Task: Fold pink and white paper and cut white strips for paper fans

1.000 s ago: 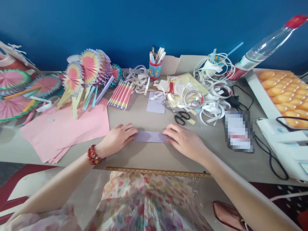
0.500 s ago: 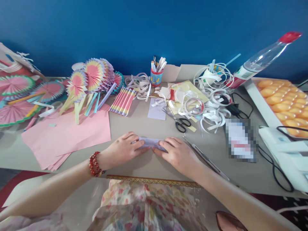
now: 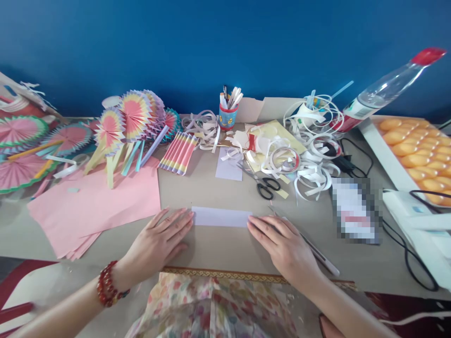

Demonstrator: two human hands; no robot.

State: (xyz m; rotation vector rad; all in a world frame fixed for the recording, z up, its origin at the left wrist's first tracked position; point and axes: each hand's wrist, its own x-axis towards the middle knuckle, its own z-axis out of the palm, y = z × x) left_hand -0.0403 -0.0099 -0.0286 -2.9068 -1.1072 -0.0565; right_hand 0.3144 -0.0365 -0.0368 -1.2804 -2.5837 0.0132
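Observation:
A narrow lilac paper strip (image 3: 221, 217) lies flat on the grey table in front of me. My left hand (image 3: 158, 239) rests on the table with its fingers stretched out, the fingertips at the strip's left end. At the right end, the fingertips of my right hand (image 3: 285, 244) touch the paper, those fingers also laid out flat. A grey-handled craft knife (image 3: 319, 256) lies partly behind my right hand. Black-handled scissors (image 3: 268, 188) sit farther back, beside another lilac paper piece (image 3: 229, 165).
Pink sheets (image 3: 95, 206), a pleated striped paper (image 3: 178, 152) and several paper fans (image 3: 136, 112) are on the left. A pen cup (image 3: 228, 116) stands at the back. Paper scraps (image 3: 313, 173), a tilted bottle (image 3: 384, 89) and a cabled white device (image 3: 416, 230) occupy the right.
Both hands have moved apart from the strip's middle to its ends, the fingers straightening from a curled press. More of the lilac strip now shows between them.

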